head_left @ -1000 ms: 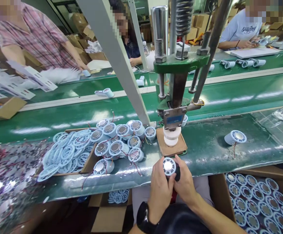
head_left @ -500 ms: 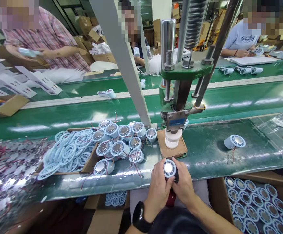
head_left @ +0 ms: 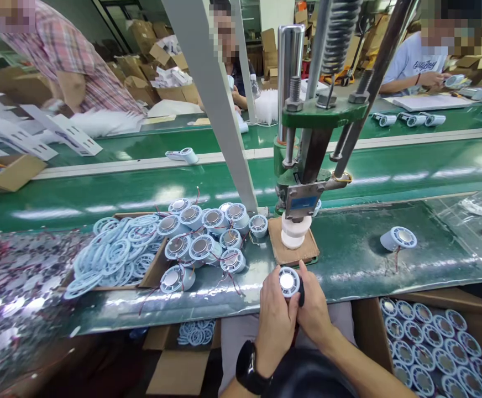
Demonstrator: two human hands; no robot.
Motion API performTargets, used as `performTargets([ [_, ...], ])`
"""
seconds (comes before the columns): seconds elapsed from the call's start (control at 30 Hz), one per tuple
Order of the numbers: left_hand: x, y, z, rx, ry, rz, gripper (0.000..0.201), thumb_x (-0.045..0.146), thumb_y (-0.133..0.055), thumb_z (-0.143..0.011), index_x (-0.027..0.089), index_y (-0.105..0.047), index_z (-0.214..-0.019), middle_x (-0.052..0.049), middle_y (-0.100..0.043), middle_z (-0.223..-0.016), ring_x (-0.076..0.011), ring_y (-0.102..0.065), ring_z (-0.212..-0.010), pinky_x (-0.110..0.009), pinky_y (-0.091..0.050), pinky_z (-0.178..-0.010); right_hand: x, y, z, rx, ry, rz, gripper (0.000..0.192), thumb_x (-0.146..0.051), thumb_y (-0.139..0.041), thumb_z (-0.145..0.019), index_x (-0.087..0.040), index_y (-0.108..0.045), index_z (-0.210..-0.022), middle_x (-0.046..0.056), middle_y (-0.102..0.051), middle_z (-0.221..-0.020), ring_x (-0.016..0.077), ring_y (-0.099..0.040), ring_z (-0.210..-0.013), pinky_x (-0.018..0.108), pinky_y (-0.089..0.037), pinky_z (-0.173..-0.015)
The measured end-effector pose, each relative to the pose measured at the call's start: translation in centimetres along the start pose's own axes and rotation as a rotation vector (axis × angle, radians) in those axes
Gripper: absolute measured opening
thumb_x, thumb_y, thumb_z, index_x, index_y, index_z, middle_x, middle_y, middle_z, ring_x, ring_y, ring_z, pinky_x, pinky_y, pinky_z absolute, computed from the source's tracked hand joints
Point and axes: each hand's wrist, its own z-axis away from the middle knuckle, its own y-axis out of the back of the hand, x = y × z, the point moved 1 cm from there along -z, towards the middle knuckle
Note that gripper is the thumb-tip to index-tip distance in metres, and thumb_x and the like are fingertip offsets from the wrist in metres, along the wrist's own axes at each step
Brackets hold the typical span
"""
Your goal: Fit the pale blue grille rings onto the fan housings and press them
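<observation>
At the left of the surface we see a cardboard tray of pale blue rings, and just beside it a heap of round motor units trailing red wires. Near the middle our left hand and right hand are pressed together around one round unit, fingers pinching its sides, its shiny face up, just in front of the brown pad under the green press. We judge that the loose wires could snag or get pinched if the unit goes under the press askew. Further right a lone unit lies on its side, and a box of finished units sits below.
</observation>
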Motion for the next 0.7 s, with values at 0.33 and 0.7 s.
performTargets([
  [0.33, 0.3, -0.9, 0.2, 0.109, -0.017, -0.072, 0.049, 0.021, -0.044, -0.099, 0.013, -0.035, -0.146, -0.023, -0.054, -0.141, -0.0368, -0.052, -0.132, -0.06, -0.045, -0.106, -0.2, 0.1, 0.1, -0.1, 0.03, 0.021, 0.072, -0.004, -0.04, -0.094, -0.028, -0.025, -0.16, 0.013, -0.067, -0.114, 0.0268, -0.067, -0.099, 0.044, -0.062, -0.083],
  [0.7, 2.3, 6.4, -0.4, 0.14, -0.121, 0.279, 0.057, 0.015, -0.07, -0.071, 0.023, -0.06, -0.126, -0.008, -0.07, -0.121, -0.0265, -0.067, -0.111, -0.041, -0.054, -0.099, -6.8, 18.4, -16.4, 0.034, 0.332, 0.079, 0.064, -0.016, -0.068, -0.086, -0.029, -0.051, -0.146, 0.007, -0.06, -0.139, 0.0281, -0.058, -0.128, 0.047, -0.053, -0.108],
])
